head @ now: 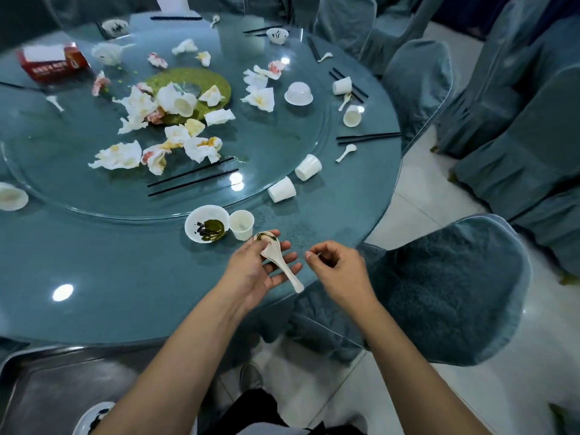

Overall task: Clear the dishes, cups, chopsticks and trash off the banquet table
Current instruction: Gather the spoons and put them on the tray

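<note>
Lower centre of frame: left hand (266,268), palm up, thumb pinning a white ceramic spoon (280,259) across loosely spread fingers; spoon bowl soiled dark green, handle pointing lower right. Right hand (337,266) just beside it, fingers curled together; whether it pinches anything, cannot tell. Just above the hands on the round bench (94,277): white bowl (207,223) with dark sauce residue, touching a white paper cup (241,224). Centre, on the glass turntable (282,146): crumpled napkins (201,149), black chopsticks (193,180).
</note>
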`<state>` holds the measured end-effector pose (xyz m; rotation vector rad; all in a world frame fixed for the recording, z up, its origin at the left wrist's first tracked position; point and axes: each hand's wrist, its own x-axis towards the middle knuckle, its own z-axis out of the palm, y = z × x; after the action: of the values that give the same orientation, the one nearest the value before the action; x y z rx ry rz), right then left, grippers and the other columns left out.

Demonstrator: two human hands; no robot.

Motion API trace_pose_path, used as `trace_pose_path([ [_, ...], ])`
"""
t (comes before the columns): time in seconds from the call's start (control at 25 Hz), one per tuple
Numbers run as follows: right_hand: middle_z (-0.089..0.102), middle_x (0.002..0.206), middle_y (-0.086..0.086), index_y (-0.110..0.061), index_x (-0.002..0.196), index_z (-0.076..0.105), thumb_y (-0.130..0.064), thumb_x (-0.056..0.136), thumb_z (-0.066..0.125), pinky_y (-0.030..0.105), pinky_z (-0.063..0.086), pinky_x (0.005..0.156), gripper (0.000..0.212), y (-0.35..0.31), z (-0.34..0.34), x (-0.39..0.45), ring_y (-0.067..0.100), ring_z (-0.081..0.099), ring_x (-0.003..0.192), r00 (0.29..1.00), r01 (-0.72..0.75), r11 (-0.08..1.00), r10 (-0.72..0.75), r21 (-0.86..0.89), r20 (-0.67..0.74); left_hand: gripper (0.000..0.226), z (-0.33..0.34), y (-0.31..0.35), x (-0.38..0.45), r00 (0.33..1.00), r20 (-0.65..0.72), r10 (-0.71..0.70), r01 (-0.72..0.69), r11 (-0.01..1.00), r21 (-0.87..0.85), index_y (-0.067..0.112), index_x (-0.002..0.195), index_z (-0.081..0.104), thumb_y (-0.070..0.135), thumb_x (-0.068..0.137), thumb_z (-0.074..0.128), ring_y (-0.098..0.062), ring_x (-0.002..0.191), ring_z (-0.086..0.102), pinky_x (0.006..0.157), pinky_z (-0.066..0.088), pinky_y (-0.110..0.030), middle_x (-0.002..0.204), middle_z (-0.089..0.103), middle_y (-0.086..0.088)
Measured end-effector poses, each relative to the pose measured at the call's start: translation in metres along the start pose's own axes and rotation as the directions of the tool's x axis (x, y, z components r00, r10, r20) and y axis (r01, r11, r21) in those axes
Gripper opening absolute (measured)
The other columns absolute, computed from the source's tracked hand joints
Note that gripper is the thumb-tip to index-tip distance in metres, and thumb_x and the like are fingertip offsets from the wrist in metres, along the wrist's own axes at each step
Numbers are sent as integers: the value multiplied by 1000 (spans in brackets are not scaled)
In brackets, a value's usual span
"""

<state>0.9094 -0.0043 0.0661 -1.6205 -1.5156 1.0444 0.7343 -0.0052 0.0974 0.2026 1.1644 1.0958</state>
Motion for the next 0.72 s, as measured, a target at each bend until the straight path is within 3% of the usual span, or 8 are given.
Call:
trace_pose_path([
  [0.16, 66, 68, -13, -36, 85, 68, -50, 83, 65, 28, 51, 63, 14, 16, -56, -13, 2, 58, 62, 997, 45, 999, -44, 9, -69, 25, 45, -30, -28, 999, 34, -19, 18, 1000, 21, 4, 119, 63, 14, 102, 48, -33, 78, 74, 66, 62, -47, 98, 71, -19],
  [0.44, 70, 85, -19, -35, 93, 68, -45, 87, 64, 21, 53, 73, 12, 62, -172, -47, 1, 66, 82, 982, 103, 994, -106, -30, -153, 29, 126, -110, -67, 988, 141, -67, 71, 997, -27, 6, 115, 65, 21, 99, 45, -34, 83, 70, 70, 63, -48, 97, 71, -19],
  [0.72, 70, 93, -13, -33, 96, 71, -34, 92, 69, 27, 56, 80, 5, 100, -252, -64, 1, 65, 87, 979, 48, 999, -50, -15, -198, 32, 189, -163, -72, 978, 184, -102, 96, 995, 40, 6, 116, 66, 24, 100, 45, -32, 81, 72, 70, 62, -48, 100, 71, -18],
])
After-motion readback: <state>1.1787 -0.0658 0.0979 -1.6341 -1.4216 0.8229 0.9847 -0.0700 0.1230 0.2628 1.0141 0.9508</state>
